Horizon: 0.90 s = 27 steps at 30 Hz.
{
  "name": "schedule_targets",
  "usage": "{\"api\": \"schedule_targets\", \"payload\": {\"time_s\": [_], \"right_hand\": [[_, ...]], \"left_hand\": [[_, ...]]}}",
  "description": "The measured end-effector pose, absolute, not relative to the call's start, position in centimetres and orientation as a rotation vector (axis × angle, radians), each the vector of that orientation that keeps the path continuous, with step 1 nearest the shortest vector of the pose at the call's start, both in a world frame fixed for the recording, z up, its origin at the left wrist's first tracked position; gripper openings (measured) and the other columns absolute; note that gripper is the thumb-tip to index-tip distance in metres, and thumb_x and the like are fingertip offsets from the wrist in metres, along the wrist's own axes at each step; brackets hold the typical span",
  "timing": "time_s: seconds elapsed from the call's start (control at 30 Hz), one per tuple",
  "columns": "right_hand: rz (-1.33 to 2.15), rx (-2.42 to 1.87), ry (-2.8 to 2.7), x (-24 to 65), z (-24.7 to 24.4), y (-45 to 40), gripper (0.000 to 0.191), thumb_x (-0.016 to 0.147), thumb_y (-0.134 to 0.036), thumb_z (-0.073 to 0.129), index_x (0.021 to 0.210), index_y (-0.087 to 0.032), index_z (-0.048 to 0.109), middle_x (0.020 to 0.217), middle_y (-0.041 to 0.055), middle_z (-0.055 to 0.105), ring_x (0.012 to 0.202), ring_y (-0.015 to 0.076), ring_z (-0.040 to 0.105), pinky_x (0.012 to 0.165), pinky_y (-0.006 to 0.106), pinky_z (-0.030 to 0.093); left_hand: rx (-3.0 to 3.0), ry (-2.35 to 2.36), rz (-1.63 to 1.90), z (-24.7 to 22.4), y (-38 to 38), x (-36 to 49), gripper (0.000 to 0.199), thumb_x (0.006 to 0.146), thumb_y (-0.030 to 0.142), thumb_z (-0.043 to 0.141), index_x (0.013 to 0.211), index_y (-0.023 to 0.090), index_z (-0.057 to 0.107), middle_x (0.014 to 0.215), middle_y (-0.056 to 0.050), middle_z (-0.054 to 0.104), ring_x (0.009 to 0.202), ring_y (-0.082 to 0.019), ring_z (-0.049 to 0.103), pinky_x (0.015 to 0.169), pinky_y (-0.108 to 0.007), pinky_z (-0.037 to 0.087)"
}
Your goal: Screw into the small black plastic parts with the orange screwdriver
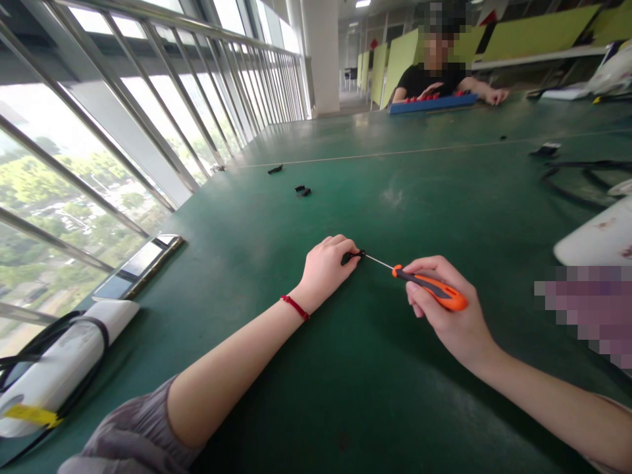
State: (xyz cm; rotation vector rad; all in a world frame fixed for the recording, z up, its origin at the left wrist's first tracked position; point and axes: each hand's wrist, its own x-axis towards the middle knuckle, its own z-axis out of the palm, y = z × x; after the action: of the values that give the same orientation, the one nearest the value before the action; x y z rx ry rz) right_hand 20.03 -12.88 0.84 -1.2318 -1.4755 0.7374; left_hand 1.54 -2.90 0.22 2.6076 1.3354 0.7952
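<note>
Near the middle of the green table [395, 191], my left hand [330, 262] pinches a small black part [351, 257] between thumb and fingers. My right hand [451, 316] is closed round the orange and black handle of a screwdriver [437, 289]. The thin metal shaft points left, and its tip meets the right end of the black part. Exactly how the tip sits in the part is too small to tell. Two small black pieces [303, 191] [275, 169] lie farther back on the table.
A white device with black cable [59, 365] and a phone-like slab [141, 266] lie at the left edge by the railing [168, 99]. At right are a white object [600, 234] and cables [582, 181]. Across the table sits a person [409, 82] behind a blue tray [434, 103].
</note>
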Motion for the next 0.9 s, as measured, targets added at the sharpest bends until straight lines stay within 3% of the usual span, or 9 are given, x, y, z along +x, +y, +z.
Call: {"api": "schedule_targets", "payload": {"time_s": [0.3,0.53,0.73,0.9], "right_hand": [[0.675,-1.215,-1.585,20.07,0.95,-12.88,0.009,0.084,-0.027,0.054,0.091,-0.022,0.053,0.072,-0.001,0.059,0.057,0.0112,0.056,0.051,0.024,0.045],[0.523,-1.232,-1.617,20.01,0.88,-12.81,0.008,0.085,-0.028,0.054,0.089,-0.022,0.059,0.084,0.0022,0.065,0.072,0.0149,0.062,0.06,0.025,0.049],[0.354,-1.196,-1.492,19.85,0.89,-12.8,0.017,0.076,-0.019,0.062,0.091,-0.022,0.053,0.085,0.0024,0.058,0.074,0.0145,0.06,0.063,0.026,0.05],[0.484,-1.231,-1.549,19.88,0.76,-12.71,0.027,0.076,-0.022,0.062,0.1,-0.021,0.05,0.072,-0.0017,0.053,0.06,0.0127,0.055,0.057,0.027,0.049]], "left_hand": [[2.6,1.313,0.812,0.16,-2.83,1.52,0.007,0.083,0.023,0.055,0.082,0.02,0.061,0.091,0.001,0.065,0.087,-0.016,0.058,0.073,-0.028,0.047],[2.58,1.313,0.832,0.12,-2.77,1.52,0.005,0.082,0.022,0.056,0.082,0.02,0.062,0.091,0.001,0.066,0.087,-0.015,0.058,0.074,-0.027,0.047],[2.616,1.312,0.803,0.19,-2.81,1.55,0.006,0.079,0.017,0.056,0.082,0.02,0.06,0.091,0.001,0.065,0.086,-0.015,0.058,0.072,-0.027,0.047],[2.648,1.306,0.79,0.3,-2.94,1.57,0.008,0.08,0.017,0.054,0.084,0.02,0.061,0.091,0.0,0.065,0.085,-0.015,0.057,0.071,-0.027,0.046]]}}
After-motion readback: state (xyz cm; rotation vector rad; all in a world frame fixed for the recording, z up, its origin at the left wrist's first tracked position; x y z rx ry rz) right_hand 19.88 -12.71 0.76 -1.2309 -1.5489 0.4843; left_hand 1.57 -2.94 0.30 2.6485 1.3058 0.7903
